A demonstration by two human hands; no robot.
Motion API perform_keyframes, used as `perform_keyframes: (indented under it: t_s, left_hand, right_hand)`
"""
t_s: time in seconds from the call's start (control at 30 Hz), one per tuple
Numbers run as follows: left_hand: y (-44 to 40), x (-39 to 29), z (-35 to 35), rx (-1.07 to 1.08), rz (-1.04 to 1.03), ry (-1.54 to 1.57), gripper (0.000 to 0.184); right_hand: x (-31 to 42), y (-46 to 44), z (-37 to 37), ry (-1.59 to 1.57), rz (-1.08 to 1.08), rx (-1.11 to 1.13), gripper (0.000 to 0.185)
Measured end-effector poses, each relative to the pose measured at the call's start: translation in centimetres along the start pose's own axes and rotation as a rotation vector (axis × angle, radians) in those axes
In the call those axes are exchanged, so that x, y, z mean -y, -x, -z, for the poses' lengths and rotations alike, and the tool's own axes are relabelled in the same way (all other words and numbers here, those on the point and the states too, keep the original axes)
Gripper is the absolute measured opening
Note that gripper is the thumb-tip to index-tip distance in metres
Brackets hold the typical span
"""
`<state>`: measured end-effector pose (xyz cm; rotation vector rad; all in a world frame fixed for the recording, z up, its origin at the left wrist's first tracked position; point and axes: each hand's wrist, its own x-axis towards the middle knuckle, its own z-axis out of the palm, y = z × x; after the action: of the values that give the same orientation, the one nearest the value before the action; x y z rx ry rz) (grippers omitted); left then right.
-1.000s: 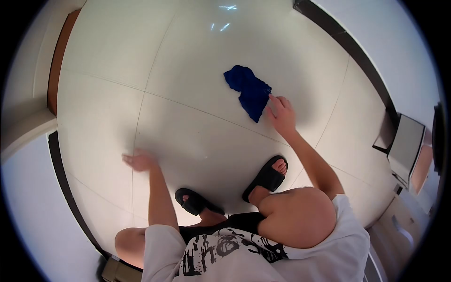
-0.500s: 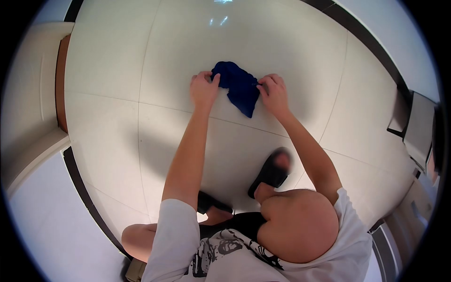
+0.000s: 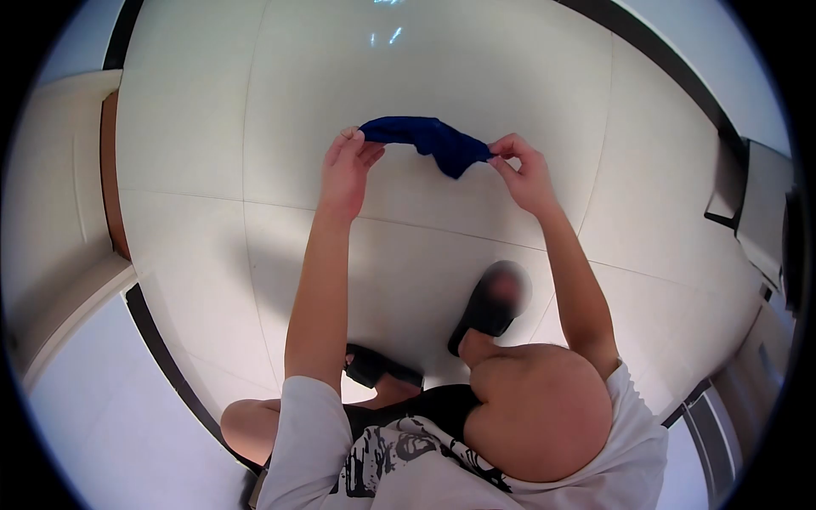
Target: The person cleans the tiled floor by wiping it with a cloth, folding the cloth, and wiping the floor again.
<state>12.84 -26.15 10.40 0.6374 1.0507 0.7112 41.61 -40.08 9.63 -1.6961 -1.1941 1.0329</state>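
A dark blue cloth (image 3: 425,136) is stretched sideways between my two hands, with a loose part hanging down near its right half. My left hand (image 3: 347,170) pinches the cloth's left end between thumb and fingers. At the other end, my right hand (image 3: 524,174) grips the right corner with its fingertips. Pale floor tiles (image 3: 399,263) lie beneath the cloth.
My feet in black slippers (image 3: 486,310) are on the floor below my hands. White walls with dark skirting (image 3: 174,370) stand at both sides. A brown-edged doorway (image 3: 110,174) is at the left, and a grey box-like object (image 3: 765,204) at the right.
My left hand has come up from the lower left to the cloth. Both hands have taken hold of its ends and spread apart, drawing it out from its flatter shape on the floor.
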Motion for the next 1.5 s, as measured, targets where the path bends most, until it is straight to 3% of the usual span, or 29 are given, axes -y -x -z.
perform_keyframes:
  t_s: [0.23, 0.33, 0.63, 0.83, 0.93, 1.03, 1.13, 1.27, 1.37, 1.5]
  left_hand:
    - [2.0, -3.0, -2.7, 0.290, -0.130, -0.237, 0.006]
    - [2.4, -4.7, -2.7, 0.449, -0.254, -0.210, 0.008]
    - [2.8, -7.3, -2.2, 0.412, -0.273, 0.053, 0.009]
    - [3.0, -5.4, -1.2, 0.402, -0.199, 0.086, 0.016]
    - [3.2, -5.0, -1.6, 0.461, -0.252, 0.031, 0.018]
    - [3.6, -4.9, -2.3, 0.561, -0.251, -0.011, 0.020]
    - [4.1, -5.2, -3.3, 0.566, -0.310, -0.061, 0.020]
    - [4.6, -6.6, -4.0, 0.359, -0.216, -0.230, 0.015]
    - [4.4, -7.0, -3.4, 0.246, -0.194, -0.501, 0.012]
    - [4.3, -6.6, -2.2, 0.121, -0.265, -0.693, 0.014]
  right_hand:
    - [1.9, -0.4, 2.3, 0.275, 0.156, 0.267, 0.011]
    - [2.3, -0.4, 2.1, 0.206, 0.169, 0.225, 0.012]
    - [3.3, -1.0, 2.3, -0.339, 0.083, 0.131, 0.012]
    - [2.8, -0.4, 0.6, -0.634, -0.105, 0.122, 0.030]
    - [3.3, -0.6, -0.4, -0.390, -0.413, 0.214, 0.056]
    - [4.4, -1.1, -1.3, -0.275, -0.503, 0.358, 0.073]
    - [3.6, -1.1, -1.7, -0.431, -0.422, 0.415, 0.047]
    - [4.8, -1.4, -0.8, -0.570, -0.319, 0.373, 0.024]
    - [6.3, -1.4, 0.7, -0.373, -0.036, 0.219, 0.017]
    - [5.4, -1.7, 2.1, -0.272, 0.176, 0.071, 0.018]
